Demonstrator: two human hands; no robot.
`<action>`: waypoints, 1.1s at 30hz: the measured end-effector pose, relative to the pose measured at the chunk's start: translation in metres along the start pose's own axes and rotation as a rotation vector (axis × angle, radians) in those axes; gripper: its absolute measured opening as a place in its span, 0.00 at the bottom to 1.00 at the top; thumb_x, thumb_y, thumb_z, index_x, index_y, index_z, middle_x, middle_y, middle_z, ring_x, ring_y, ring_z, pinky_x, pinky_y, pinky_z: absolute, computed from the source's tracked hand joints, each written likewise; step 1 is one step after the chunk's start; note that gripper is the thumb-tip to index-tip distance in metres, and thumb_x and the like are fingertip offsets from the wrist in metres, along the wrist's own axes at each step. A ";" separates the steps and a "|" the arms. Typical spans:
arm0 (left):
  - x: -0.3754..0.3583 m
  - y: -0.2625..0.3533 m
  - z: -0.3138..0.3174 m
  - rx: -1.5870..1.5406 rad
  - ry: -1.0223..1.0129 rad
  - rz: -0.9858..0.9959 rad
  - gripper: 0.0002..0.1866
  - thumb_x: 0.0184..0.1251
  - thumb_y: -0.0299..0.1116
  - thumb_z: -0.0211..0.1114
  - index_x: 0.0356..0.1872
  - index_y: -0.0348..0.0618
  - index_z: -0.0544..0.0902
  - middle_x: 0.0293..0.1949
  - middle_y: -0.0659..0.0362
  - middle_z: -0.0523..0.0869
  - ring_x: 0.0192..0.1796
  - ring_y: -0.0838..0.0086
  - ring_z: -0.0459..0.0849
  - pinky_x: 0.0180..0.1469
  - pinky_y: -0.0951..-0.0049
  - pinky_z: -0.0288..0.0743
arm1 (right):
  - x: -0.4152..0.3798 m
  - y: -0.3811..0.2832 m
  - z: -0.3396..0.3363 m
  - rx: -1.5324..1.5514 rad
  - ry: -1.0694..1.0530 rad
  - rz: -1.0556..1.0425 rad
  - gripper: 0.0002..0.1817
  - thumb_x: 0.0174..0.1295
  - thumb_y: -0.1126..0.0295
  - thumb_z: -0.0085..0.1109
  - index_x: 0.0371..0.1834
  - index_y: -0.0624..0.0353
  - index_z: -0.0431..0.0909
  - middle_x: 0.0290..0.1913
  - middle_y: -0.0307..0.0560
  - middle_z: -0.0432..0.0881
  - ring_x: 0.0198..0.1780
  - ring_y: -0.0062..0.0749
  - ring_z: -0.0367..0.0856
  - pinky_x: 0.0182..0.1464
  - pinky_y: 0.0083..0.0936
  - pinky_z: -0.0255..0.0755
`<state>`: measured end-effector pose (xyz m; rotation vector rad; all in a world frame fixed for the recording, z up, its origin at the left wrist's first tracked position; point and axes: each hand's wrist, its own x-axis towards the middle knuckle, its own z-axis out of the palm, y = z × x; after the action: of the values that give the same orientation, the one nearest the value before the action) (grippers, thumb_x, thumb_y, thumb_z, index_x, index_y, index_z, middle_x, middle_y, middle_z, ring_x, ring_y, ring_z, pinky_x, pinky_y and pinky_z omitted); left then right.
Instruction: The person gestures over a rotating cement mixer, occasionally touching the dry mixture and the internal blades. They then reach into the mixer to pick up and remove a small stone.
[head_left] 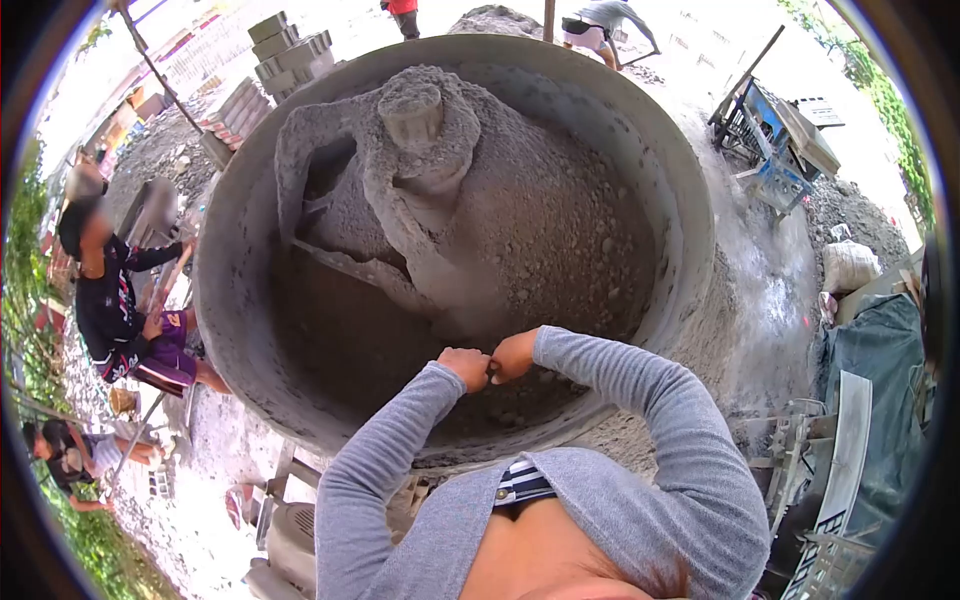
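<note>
hold of hands [514, 357] unclear, red-clad person [404, 20] cropped

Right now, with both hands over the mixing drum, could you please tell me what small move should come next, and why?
I would probably draw the left hand and right hand back past the near rim of the drum: they meet over its open top, a coated mixer arm lies beyond them, and I cannot tell whether it is turning.
</note>
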<state>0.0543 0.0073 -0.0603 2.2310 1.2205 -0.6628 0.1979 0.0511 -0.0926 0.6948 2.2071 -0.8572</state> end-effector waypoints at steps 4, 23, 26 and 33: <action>-0.005 0.002 -0.006 0.013 0.027 -0.082 0.22 0.59 0.38 0.51 0.56 0.48 0.73 0.54 0.55 0.77 0.56 0.63 0.77 0.56 0.58 0.69 | -0.025 0.016 -0.017 -0.019 0.697 -0.016 0.22 0.55 0.55 0.58 0.46 0.59 0.75 0.54 0.55 0.71 0.52 0.51 0.73 0.53 0.40 0.69; 0.002 0.002 0.002 0.041 0.010 -0.050 0.20 0.58 0.37 0.52 0.53 0.48 0.76 0.52 0.56 0.79 0.54 0.62 0.78 0.53 0.59 0.73 | -0.021 0.012 -0.015 -0.051 0.419 0.107 0.24 0.57 0.49 0.54 0.46 0.59 0.77 0.48 0.56 0.77 0.50 0.50 0.76 0.51 0.42 0.71; 0.007 -0.001 0.011 0.054 0.019 -0.025 0.21 0.59 0.38 0.51 0.53 0.48 0.76 0.52 0.56 0.79 0.54 0.62 0.78 0.53 0.59 0.73 | -0.028 0.013 -0.017 -0.069 0.478 0.195 0.24 0.58 0.49 0.54 0.47 0.58 0.76 0.50 0.55 0.75 0.52 0.51 0.75 0.52 0.42 0.70; 0.002 0.008 0.003 0.063 -0.061 -0.030 0.19 0.59 0.39 0.52 0.51 0.49 0.77 0.49 0.56 0.80 0.53 0.63 0.78 0.53 0.60 0.72 | -0.011 -0.015 0.009 -0.031 0.024 -0.031 0.25 0.59 0.49 0.52 0.49 0.59 0.76 0.49 0.55 0.78 0.53 0.47 0.76 0.52 0.39 0.70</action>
<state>0.0613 0.0029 -0.0624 2.2302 1.2210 -0.7850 0.1983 0.0325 -0.0841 0.6611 2.2529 -0.8318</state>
